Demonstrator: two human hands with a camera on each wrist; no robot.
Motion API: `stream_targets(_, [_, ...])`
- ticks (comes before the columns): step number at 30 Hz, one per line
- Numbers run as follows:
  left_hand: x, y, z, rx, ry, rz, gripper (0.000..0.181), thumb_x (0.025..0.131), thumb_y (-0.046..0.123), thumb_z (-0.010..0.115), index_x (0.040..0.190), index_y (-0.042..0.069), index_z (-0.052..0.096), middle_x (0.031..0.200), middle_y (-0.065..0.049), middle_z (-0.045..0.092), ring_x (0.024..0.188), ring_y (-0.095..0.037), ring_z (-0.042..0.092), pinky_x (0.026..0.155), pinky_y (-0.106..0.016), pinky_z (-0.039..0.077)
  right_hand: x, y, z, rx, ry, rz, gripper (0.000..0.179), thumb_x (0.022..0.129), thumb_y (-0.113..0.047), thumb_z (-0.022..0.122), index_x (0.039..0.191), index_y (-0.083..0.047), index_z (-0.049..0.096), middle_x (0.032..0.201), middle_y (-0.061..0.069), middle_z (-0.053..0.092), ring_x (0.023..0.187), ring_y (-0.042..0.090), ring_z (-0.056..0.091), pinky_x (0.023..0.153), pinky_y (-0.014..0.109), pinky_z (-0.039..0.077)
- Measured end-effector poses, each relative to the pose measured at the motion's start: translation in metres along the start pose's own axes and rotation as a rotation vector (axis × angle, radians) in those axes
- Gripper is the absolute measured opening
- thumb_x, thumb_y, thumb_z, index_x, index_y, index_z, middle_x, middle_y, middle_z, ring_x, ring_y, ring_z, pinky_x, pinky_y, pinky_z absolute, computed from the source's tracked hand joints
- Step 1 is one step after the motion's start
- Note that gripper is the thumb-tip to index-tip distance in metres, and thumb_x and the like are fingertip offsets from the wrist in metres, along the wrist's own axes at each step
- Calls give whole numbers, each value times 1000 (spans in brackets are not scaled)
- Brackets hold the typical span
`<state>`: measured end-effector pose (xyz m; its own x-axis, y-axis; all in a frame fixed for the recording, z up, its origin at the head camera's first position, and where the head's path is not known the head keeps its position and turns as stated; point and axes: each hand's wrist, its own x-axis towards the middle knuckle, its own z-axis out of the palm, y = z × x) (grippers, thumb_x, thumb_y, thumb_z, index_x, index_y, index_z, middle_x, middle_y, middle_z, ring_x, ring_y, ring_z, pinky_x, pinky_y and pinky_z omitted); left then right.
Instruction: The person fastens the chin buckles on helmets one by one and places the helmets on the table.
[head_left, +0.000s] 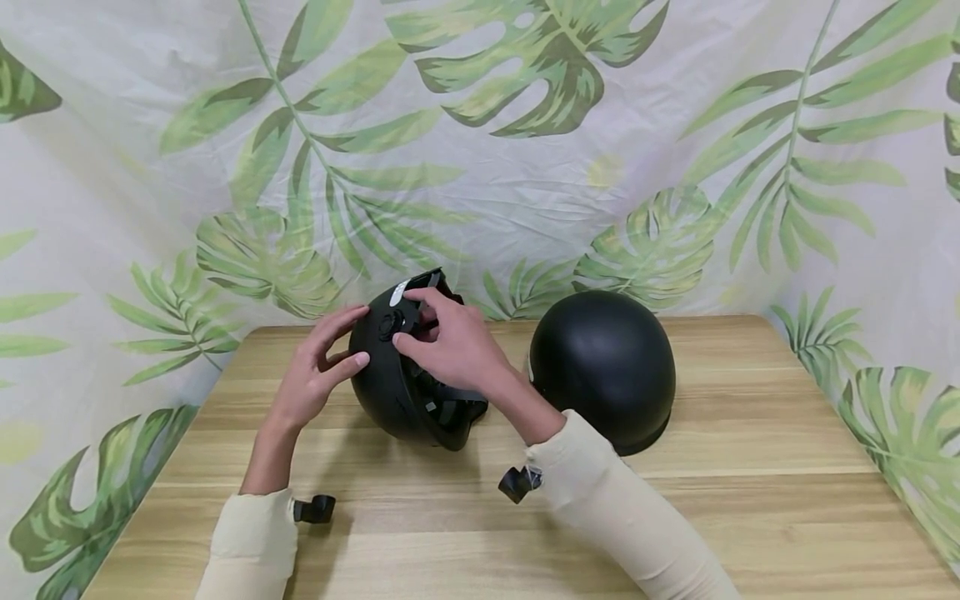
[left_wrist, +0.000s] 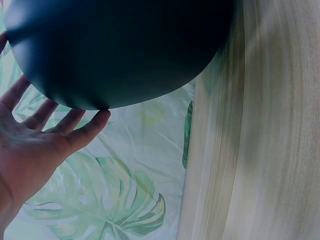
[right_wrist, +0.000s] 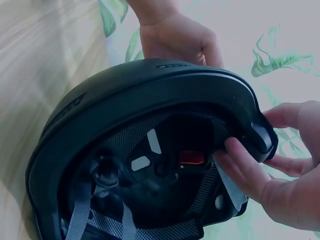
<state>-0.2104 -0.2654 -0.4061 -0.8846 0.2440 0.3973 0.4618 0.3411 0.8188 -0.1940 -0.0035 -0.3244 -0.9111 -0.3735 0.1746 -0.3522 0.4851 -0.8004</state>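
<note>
A black helmet lies tilted on its side at the table's left, its padded inside facing right. My left hand touches the outer shell with spread, fairly straight fingers; the left wrist view shows several fingertips against the smooth shell. My right hand pinches the helmet's rim beside a round black side fitting. In the right wrist view, one part of this hand reaches inside the rim and the rest stays outside. Grey straps and a red piece show inside the helmet.
A second black helmet stands dome up on the wooden table, close to my right forearm. Behind the table hangs a leaf-patterned cloth. Small black cameras are fixed at both wrists.
</note>
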Motion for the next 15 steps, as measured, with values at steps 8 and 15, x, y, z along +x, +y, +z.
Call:
stream_targets(8, [0, 1, 0, 6, 1, -3, 59, 103, 6, 66, 159, 15, 53, 166, -9, 44, 151, -23, 43, 103, -13, 49, 1, 0, 3, 181, 15, 56, 54, 102, -23, 73, 154, -21, 58, 138, 13, 65, 120, 29, 74, 96, 40, 63])
stream_targets(15, [0, 3, 0, 2, 12, 8, 60, 102, 5, 67, 159, 15, 54, 166, -9, 44, 150, -12, 43, 105, -13, 47, -1, 6, 7, 427, 48, 97, 55, 100, -14, 75, 152, -21, 61, 136, 16, 64, 118, 29, 76, 88, 35, 65])
